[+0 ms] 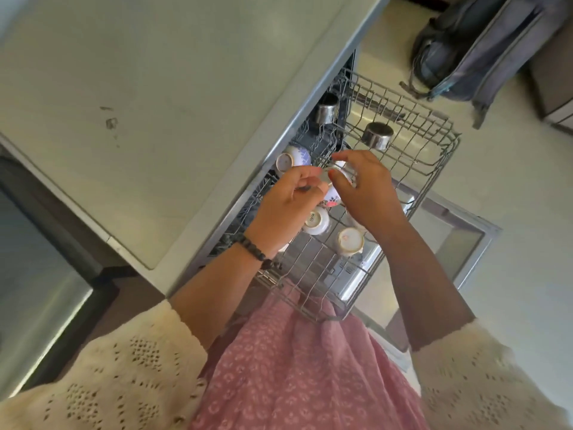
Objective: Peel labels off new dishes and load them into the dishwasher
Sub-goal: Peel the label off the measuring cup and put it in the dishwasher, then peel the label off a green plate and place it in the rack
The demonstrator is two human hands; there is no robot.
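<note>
Over the pulled-out wire dishwasher rack [434, 156], both hands meet on a small white cup with a red flower pattern [333, 198]. My right hand [366, 190] curls its fingers round the cup from the right. My left hand [291, 200] grips the cup's near side, and its fingers pinch at the cup's base. Upside down in the rack lie a blue-patterned cup [293, 158], a white cup with a printed base [316, 221] and a gold-rimmed cup [350, 242]. I cannot make out a label.
Two steel cups [376, 135] [325, 111] sit further back in the rack. The open dishwasher door [465, 243] lies below the rack. A pale countertop [155, 103] runs along the left. A grey backpack [471, 48] lies on the floor at the top right.
</note>
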